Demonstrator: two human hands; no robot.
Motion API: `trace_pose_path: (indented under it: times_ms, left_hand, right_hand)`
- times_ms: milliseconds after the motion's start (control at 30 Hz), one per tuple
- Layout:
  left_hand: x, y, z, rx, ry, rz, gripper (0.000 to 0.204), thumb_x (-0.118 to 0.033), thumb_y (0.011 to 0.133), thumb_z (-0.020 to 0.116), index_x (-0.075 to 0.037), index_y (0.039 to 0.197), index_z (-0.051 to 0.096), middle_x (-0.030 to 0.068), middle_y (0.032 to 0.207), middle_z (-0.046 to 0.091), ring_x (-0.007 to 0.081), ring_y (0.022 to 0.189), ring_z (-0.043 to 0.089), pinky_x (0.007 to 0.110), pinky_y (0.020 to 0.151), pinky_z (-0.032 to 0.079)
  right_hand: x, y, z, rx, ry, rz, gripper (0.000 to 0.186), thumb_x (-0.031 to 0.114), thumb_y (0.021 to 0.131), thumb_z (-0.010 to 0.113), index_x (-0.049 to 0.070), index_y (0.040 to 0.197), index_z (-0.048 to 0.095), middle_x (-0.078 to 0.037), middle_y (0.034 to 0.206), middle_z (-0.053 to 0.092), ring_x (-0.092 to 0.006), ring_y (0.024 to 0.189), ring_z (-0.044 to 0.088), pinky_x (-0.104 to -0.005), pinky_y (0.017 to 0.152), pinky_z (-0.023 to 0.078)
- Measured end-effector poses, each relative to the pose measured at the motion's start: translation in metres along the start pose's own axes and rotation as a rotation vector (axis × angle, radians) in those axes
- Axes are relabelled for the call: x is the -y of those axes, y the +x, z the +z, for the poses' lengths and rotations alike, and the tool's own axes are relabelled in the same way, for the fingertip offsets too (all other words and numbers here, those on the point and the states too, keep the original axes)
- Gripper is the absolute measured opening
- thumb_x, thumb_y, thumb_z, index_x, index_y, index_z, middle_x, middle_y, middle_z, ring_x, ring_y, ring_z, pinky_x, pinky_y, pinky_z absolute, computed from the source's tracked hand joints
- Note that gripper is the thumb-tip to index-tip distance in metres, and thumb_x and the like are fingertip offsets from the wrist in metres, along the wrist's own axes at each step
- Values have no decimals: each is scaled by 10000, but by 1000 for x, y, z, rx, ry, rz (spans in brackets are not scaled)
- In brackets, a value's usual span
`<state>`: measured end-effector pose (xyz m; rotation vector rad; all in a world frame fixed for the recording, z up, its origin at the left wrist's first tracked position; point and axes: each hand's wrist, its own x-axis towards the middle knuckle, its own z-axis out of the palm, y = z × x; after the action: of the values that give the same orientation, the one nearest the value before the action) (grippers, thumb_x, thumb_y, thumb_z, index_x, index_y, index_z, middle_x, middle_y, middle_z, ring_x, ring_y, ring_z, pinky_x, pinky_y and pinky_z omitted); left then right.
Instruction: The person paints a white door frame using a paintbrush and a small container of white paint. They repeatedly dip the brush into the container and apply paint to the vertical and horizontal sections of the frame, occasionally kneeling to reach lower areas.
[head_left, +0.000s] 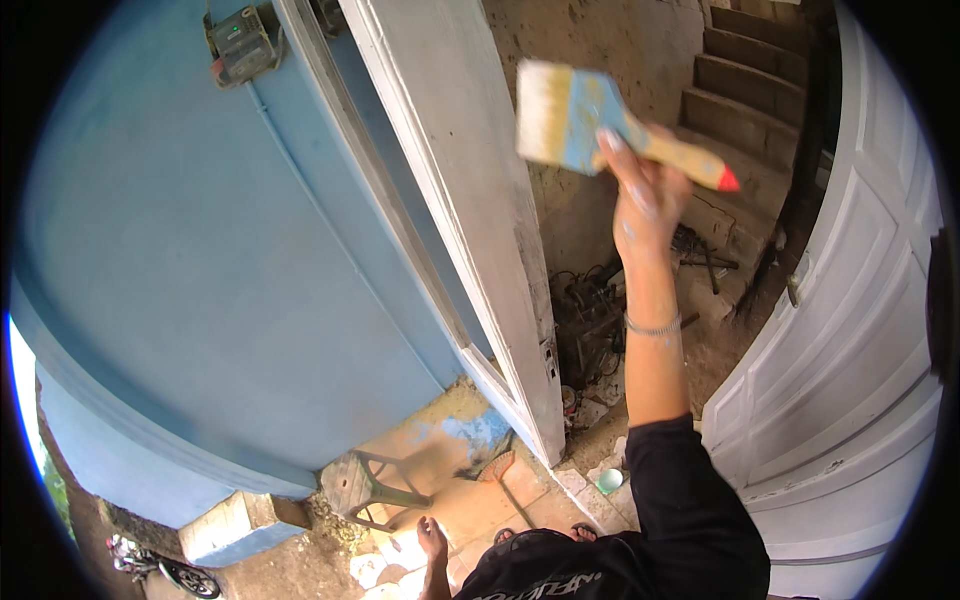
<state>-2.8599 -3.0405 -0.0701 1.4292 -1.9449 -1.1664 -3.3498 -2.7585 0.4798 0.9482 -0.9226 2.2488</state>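
Note:
My right hand (652, 200) is raised in the upper right, its fingers closed around the handle of a wide paintbrush (592, 118). The brush has pale bristles pointing left, a blue-smeared band and a wooden handle with a red tip. White paint marks my fingers. The bristles are close to the edge of the white door frame (445, 150); whether they touch it I cannot tell. Low down by my side hangs my left hand (432, 540), fingers loosely apart and nothing visible in it, near a small stool (355, 485).
A blue wall (220, 250) with a meter box (243, 45) fills the left. White panelled door (850, 330) stands at right, and concrete steps (745, 95) rise behind. On the floor are a small green-white cup (609, 481), a broom-like head (497, 465) and dark clutter (590, 310).

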Motion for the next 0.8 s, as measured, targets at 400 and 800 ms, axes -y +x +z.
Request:
trace_pose_path:
  times_ms: [400, 800]
  left_hand:
    - [-214, -26, 48, 252, -290, 396, 379, -192, 1051, 551, 61, 1333, 568, 197, 1243, 663, 238, 1178, 621, 353, 1020, 474]
    - [-505, -133, 37, 339, -393, 1236, 220, 1, 935, 628, 22, 1152, 662, 175, 1099, 703, 301, 1010, 677, 360, 918, 511]
  right_hand:
    - [-12, -109, -64, -32, -266, 179, 370, 29, 828, 805, -76, 1142, 637, -82, 1002, 696, -118, 834, 646, -302, 803, 551]
    - [-14, -157, -65, 61, -180, 369, 373, 50, 892, 757, -101, 1204, 618, -99, 1056, 703, -142, 985, 673, -289, 872, 557]
